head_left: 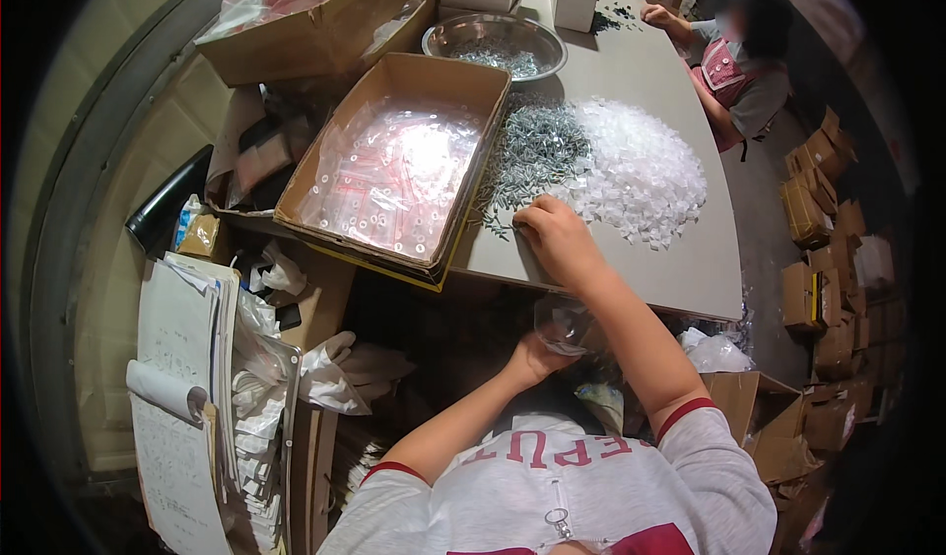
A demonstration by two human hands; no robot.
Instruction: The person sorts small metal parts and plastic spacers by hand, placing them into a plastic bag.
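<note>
One grey bench (631, 92) runs away from the camera, its far end crowded and its near edge cutting across the middle of the view. On it sits one large open cardboard box (399, 166), its floor covered with clear little bags too many and too glossy to count. Beside the box lie two heaps that touch each other: a grey pile of small metal parts (537, 151) and a wider white pile of clear plastic pieces (641, 171). One steel bowl (498, 43) behind them holds more grey parts. A second person (734, 58) sits at the far right corner, partly cut off by the dark rim of the view. Stacks of small brown cartons (818, 260) stand on the floor at right; their number is unclear. At lower left, one stack of papers (182, 388) hangs over a clutter of bags.

The right hand (552, 235) rests on the bench at the near edge of the grey pile, fingers curled down and nearly closed; whether they pinch any parts is hidden. The left hand (537, 353) is below the bench edge, closed around a small clear plastic bag (567, 324), whose contents are hard to make out.
</note>
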